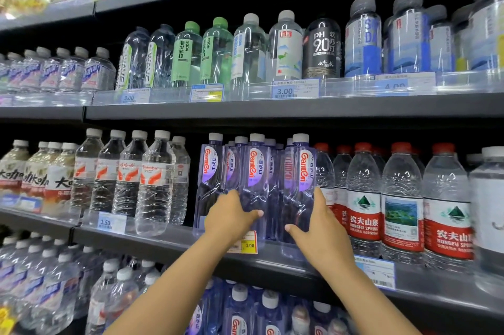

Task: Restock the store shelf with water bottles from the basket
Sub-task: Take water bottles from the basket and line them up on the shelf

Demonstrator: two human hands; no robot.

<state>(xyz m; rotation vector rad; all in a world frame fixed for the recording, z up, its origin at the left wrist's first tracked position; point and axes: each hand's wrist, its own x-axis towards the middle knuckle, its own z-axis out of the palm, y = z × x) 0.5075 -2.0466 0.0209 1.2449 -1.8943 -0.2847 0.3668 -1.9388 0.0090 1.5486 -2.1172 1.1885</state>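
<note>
Far to the left of the fingers, squat clear bottles with white caps and black-lettered labels (32, 176) stood at the shelf's left end. Closer in, tall ribbed clear bottles with red-and-white labels (152, 179) held water; a gap separated them from the left fingers.

The left hand (231, 216) lay with its fingers curled round the lower body of a purple-tinted clear plastic Ganten water bottle (255, 184), thumb stretched across its front. The right hand (317, 228) gripped the neighbouring Ganten bottle (298, 184) the same way, thumb pointing left over the base, fingers wrapped behind its right side. Both bottles stood upright, full and capped white, on the front edge of the dark grey metal shelf (163, 242), in a block with more of their kind behind. Just below the left fingers hung a yellow 3.00 price tag (248, 245).

Directly right of the right fingers, clear red-capped bottles with red Nongfu Spring labels (401, 198) stood packed together, touching the Ganten group.
</note>
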